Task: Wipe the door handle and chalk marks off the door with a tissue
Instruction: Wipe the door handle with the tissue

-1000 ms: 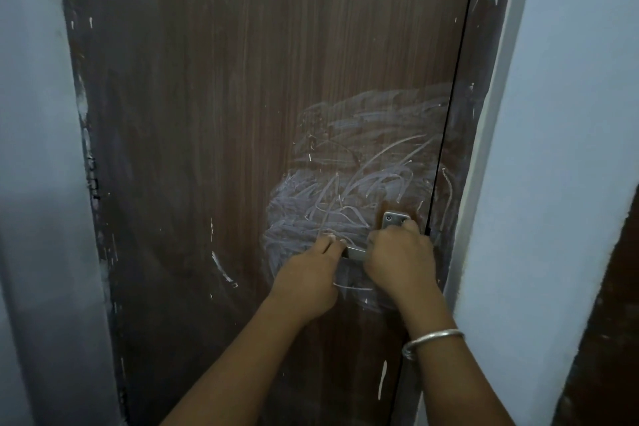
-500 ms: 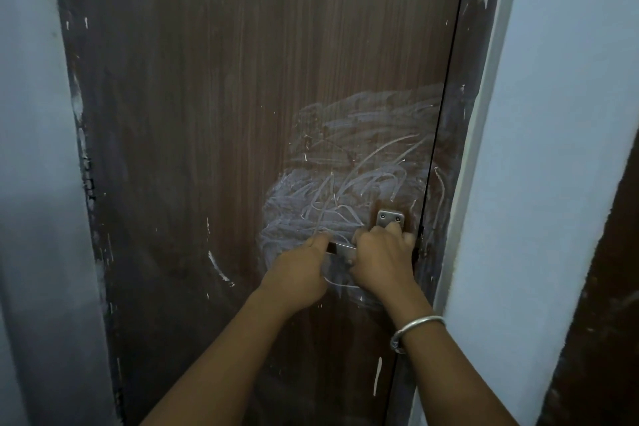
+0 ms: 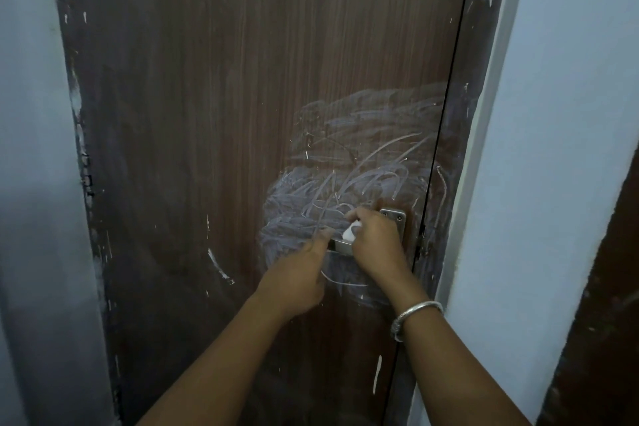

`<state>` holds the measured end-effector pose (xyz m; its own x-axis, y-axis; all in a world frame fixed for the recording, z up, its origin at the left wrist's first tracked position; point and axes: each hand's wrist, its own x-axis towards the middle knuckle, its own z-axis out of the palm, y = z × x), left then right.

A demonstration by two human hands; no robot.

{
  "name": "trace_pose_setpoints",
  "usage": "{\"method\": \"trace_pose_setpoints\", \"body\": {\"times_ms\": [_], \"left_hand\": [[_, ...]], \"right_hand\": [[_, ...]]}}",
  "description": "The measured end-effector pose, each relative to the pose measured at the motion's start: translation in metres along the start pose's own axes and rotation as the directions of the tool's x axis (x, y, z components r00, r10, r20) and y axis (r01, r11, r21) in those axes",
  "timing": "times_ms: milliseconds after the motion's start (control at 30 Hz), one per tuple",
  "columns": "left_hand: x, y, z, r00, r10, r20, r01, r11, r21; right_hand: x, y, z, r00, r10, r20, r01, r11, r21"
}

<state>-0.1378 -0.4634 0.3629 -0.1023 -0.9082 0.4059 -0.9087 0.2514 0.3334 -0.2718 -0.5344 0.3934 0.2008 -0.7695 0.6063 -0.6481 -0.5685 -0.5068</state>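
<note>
**Both hands at the door handle**

On the brown door (image 3: pixel 224 97) the left hand (image 3: pixel 297 273) is curled, and its thumb tip holds the free end of the steel door handle (image 3: pixel 340 245). Just above the lever a small white tissue (image 3: pixel 350 231) is pinched in the closed fingers of the right hand (image 3: pixel 375 242). Chalk marks (image 3: pixel 363 156) cover the wood above and around the hands. A silver bangle (image 3: pixel 415 315) circles the right wrist.

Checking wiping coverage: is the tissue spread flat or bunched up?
Bunched: the tissue shows only as a small white wad pinched in the right hand.
</note>
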Motion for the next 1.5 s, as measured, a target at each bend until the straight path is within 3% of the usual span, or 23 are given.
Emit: {"method": "trace_pose_setpoints", "body": {"times_ms": [133, 333, 767, 1033, 1367, 1500], "left_hand": [[-0.008, -0.002, 0.014, 0.999, 0.044, -0.029, -0.034, 0.961, 0.273], [-0.003, 0.005, 0.02, 0.996, 0.029, -0.087, -0.008, 0.974, 0.228], [-0.004, 0.01, 0.003, 1.0, 0.0, 0.002, 0.0, 0.967, 0.255], [0.002, 0.004, 0.0, 0.996, 0.033, 0.079, -0.048, 0.981, 0.187], [0.0, 0.016, -0.001, 0.997, -0.018, 0.078, 0.0, 0.973, 0.232], [0.0, 0.016, -0.003, 0.997, -0.015, 0.078, -0.005, 0.967, 0.254]], "right_hand": [[0.015, -0.008, 0.011, 0.991, 0.007, 0.13, -0.015, 0.998, 0.055], [0.029, -0.01, 0.011, 0.951, 0.033, 0.309, -0.066, 0.993, 0.097], [0.019, -0.013, 0.017, 0.959, -0.081, 0.272, 0.119, 0.985, -0.127], [0.03, -0.015, 0.015, 0.953, 0.006, 0.303, -0.049, 0.989, 0.137], [0.026, -0.016, 0.015, 0.94, -0.083, 0.33, 0.062, 0.995, 0.075], [0.016, -0.017, 0.013, 0.952, -0.156, 0.264, 0.146, 0.988, 0.057]]}}
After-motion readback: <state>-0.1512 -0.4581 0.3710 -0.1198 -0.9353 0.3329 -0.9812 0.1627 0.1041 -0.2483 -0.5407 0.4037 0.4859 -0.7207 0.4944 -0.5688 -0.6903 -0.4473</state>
